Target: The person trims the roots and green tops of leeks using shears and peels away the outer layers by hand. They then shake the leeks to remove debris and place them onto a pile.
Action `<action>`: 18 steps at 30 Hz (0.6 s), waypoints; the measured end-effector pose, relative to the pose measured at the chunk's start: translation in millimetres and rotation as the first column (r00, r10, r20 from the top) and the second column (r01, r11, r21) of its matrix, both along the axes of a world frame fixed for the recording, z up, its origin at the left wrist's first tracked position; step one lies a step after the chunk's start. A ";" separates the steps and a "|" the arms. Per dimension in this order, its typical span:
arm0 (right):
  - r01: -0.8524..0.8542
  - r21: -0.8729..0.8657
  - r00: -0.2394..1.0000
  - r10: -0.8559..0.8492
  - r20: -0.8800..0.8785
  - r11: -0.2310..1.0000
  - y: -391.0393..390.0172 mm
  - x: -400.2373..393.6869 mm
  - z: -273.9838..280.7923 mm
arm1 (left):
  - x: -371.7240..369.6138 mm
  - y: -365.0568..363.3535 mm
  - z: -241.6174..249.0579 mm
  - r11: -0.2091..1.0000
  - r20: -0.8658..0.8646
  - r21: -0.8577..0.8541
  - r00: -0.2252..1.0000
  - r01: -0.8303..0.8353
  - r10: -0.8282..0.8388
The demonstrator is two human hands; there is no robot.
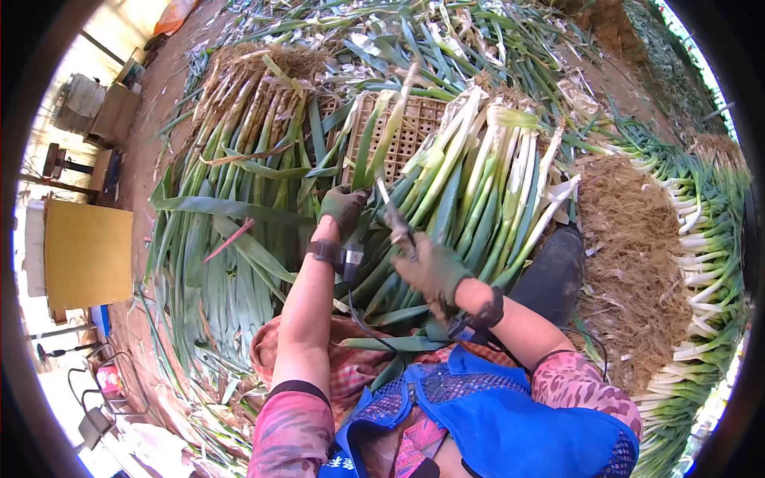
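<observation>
My left hand [344, 209], in a dark green glove, is closed around a leek [390, 131] whose pale end points up and away from me. In my gloved right hand [434, 271] is a slim grey metal tool [394, 217]; its narrow tip is close to the leek, and blur hides its exact kind. Right of the held leek, trimmed-looking leeks with white stems [478, 171] lie in a heap. To the left lies a thick bundle of leeks [255, 119] with brown roots at the far end and long leaves towards me.
A tan plastic crate [412, 131] with a perforated surface sits beneath the leeks. Brown root fibres [629, 271] are piled at right, beside a long row of leeks [701, 295]. Leaf scraps [446, 40] litter the far ground. A yellow board [88, 253] stands at left.
</observation>
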State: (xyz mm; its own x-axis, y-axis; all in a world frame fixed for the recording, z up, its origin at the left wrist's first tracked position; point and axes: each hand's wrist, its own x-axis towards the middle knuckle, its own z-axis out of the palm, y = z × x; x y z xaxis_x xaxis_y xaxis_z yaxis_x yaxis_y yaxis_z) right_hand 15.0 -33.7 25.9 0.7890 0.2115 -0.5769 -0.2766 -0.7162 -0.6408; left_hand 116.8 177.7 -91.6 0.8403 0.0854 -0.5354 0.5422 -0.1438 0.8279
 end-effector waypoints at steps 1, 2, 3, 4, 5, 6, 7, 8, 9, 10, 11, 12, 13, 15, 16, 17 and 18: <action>-0.056 -0.038 0.998 0.056 0.020 0.998 4.3 -6.2 -4.3 | 2.0 -2.2 -11.3 1.000 0.030 0.009 0.999 -0.023 0.022; -0.069 -0.002 0.996 0.068 -0.062 0.998 7.7 -7.3 -14.0 | 2.3 -4.1 -13.5 0.999 0.057 0.020 0.997 -0.047 0.046; -0.038 -0.012 0.999 0.038 -0.024 0.999 9.4 -7.1 -22.3 | 2.2 -3.1 -15.8 0.995 0.061 0.085 0.997 -0.046 0.041; -0.008 -0.021 1.000 0.008 0.015 1.000 10.5 -5.5 -30.0 | 3.1 -2.0 -18.0 0.988 0.066 0.149 0.997 -0.045 0.036; 0.024 -0.029 0.998 -0.023 0.053 0.999 13.1 -2.4 -27.6 | 3.8 -2.4 -17.7 0.976 0.069 0.212 0.997 -0.043 0.029; 0.020 -0.038 1.000 -0.019 0.024 0.999 14.6 0.7 -24.6 | 3.6 -3.7 -18.0 0.975 0.082 0.216 0.996 -0.052 0.035; 0.017 -0.048 1.000 -0.017 -0.004 0.999 15.5 5.1 -19.8 | 1.4 -5.1 -18.1 0.969 0.069 0.242 0.997 -0.040 0.023; 0.014 -0.058 0.999 -0.015 -0.029 0.998 17.1 8.4 -14.7 | 0.3 -6.9 -15.3 0.963 0.061 0.268 0.998 -0.028 0.012; -0.012 -0.062 0.999 0.010 -0.035 0.998 18.8 7.4 -15.5 | -0.7 -10.4 -2.3 0.956 0.053 0.294 0.999 -0.015 -0.001; -0.039 -0.067 0.998 0.036 -0.042 0.997 20.6 3.8 -18.3 | -3.3 -14.4 10.2 0.948 0.014 0.320 1.000 0.001 -0.006; -0.068 -0.075 0.997 0.065 -0.053 0.995 21.5 0.3 -21.8 | -2.7 -15.0 7.8 0.949 0.008 0.314 1.000 0.002 -0.005; -0.039 -0.101 0.999 0.037 -0.022 0.994 22.9 -1.3 -24.8 | -2.2 -15.9 4.1 0.952 0.001 0.307 1.000 0.001 -0.001; -0.020 -0.080 1.000 0.020 0.008 0.997 20.9 1.0 -33.0 | -1.8 -16.2 1.0 0.953 -0.005 0.302 1.000 -0.001 0.003; 0.024 -0.024 0.997 -0.023 0.072 0.999 19.2 17.7 -45.3 | 0.2 -13.8 -10.2 0.953 0.017 0.302 1.000 0.005 -0.011; 0.073 -0.063 0.995 -0.068 0.079 0.995 20.8 30.1 -45.6 | 0.8 -13.6 -16.5 0.957 0.021 0.289 1.000 0.003 -0.009; 0.087 -0.095 0.994 -0.080 0.067 0.992 23.8 45.8 -45.6 | 0.5 -13.6 -19.9 0.961 0.023 0.277 1.000 0.003 -0.010; 0.101 -0.126 0.994 -0.094 0.058 0.987 25.5 63.9 -45.5 | -0.9 -12.9 -18.6 0.957 0.042 0.288 0.999 0.020 -0.033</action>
